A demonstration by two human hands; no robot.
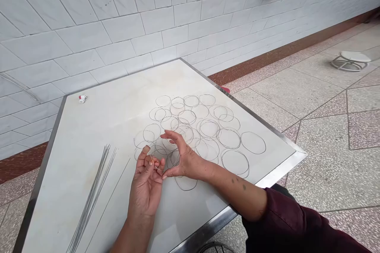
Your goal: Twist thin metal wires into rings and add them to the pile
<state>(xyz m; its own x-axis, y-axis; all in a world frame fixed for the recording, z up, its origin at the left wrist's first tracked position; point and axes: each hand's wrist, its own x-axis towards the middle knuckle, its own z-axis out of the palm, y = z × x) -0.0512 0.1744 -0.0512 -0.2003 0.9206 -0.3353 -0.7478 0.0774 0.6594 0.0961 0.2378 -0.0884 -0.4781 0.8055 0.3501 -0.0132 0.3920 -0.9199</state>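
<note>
Palm up over the front part of the white table, my left hand point(147, 185) pinches a thin wire point(159, 168) between thumb and fingers. My right hand point(187, 160) is just to its right, thumb and fingers spread in a wide C, with its thumb tip close to the wire and the left fingers. Beneath and beyond both hands lie several overlapping thin wire rings point(253, 142). Left of my hands is a bundle of straight wires point(92, 195), with a single straight wire point(108, 201) beside it.
The white table point(118, 106) has a metal edge. Small red and white items point(82, 99) lie at its far left corner. A tiled wall point(118, 27) stands behind. On the floor at the right is a low round stool point(352, 60).
</note>
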